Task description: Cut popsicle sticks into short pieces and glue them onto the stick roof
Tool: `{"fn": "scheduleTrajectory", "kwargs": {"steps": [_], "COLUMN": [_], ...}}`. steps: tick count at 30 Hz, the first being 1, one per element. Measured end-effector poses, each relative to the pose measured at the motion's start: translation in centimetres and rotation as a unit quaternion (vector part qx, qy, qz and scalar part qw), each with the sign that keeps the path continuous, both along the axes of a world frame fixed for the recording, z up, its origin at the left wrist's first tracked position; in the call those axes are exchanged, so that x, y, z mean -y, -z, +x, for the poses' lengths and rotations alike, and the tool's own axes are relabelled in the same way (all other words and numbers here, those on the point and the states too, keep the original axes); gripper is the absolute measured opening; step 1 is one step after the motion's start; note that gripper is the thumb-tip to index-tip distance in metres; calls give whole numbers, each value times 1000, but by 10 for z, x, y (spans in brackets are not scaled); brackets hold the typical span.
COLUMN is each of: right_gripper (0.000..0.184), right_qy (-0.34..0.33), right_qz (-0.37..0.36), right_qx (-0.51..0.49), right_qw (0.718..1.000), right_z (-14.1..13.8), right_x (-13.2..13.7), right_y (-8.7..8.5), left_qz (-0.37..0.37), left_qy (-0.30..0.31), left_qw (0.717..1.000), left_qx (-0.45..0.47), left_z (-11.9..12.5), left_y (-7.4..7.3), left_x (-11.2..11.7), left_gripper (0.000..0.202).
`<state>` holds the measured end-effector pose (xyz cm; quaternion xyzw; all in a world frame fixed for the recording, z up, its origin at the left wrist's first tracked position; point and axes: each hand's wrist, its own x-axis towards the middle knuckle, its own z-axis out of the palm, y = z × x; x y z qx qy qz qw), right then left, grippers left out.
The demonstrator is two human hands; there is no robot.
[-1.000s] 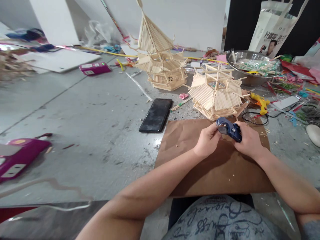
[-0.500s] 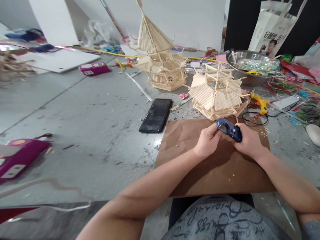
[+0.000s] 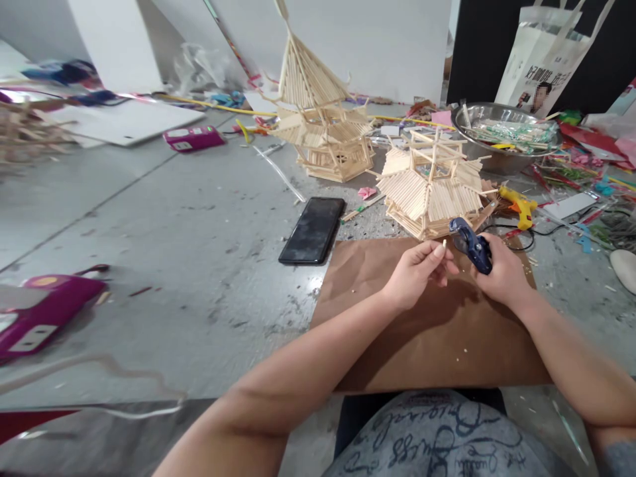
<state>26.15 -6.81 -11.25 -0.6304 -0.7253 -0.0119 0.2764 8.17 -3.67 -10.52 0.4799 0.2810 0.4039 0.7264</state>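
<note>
My left hand (image 3: 416, 273) pinches a short wooden stick (image 3: 444, 245) between thumb and fingers above a brown paper sheet (image 3: 427, 331). My right hand (image 3: 501, 271) grips a small blue cutter (image 3: 471, 245), now a little apart from the stick. Just behind both hands stands a low model roof of wooden sticks (image 3: 431, 185). A taller stick tower (image 3: 318, 112) stands further back to the left.
A black phone (image 3: 313, 229) lies left of the paper. A yellow glue gun (image 3: 517, 207) and a metal bowl (image 3: 504, 136) of sticks sit at the right. Pink boxes (image 3: 34, 311) lie at the left on the grey table (image 3: 163, 265).
My hands have drawn apart: the right hand carried the blue cutter to the right and up, and the left hand now shows the short stick free of it.
</note>
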Motion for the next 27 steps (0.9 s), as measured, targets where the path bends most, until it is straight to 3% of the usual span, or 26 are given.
{"fn": "scheduleTrajectory", "kwargs": {"steps": [5,9,14,19,24,27], "right_gripper": [44,47,37,47,59,52], "right_qy": [-38,-97,-141,-133,-132,-144], "right_qz": [-22,-55,-128,-159,-167,-166], "right_qx": [23,76,142,171,181,128], "right_qw": [999,991,971,963,960,967], "right_z": [17,29,31,31,32,28], "right_x": [-6,-12,-16,-14,-14,-13], "right_y": [-11,-17,-14,-5,-2,-14], "left_qz": [-67,-67,-4,38,115,191], "left_qy": [11,-1,-37,-55,-53,-9], "left_qw": [997,996,998,998,987,963], "left_qx": [48,57,45,2,-94,-188], "left_z": [-2,-4,-9,-12,-17,-22], "left_y": [-2,-3,-10,-19,-30,-44], "left_x": [-4,-6,-8,-11,-14,-19], "left_gripper": [37,33,30,31,29,23]}}
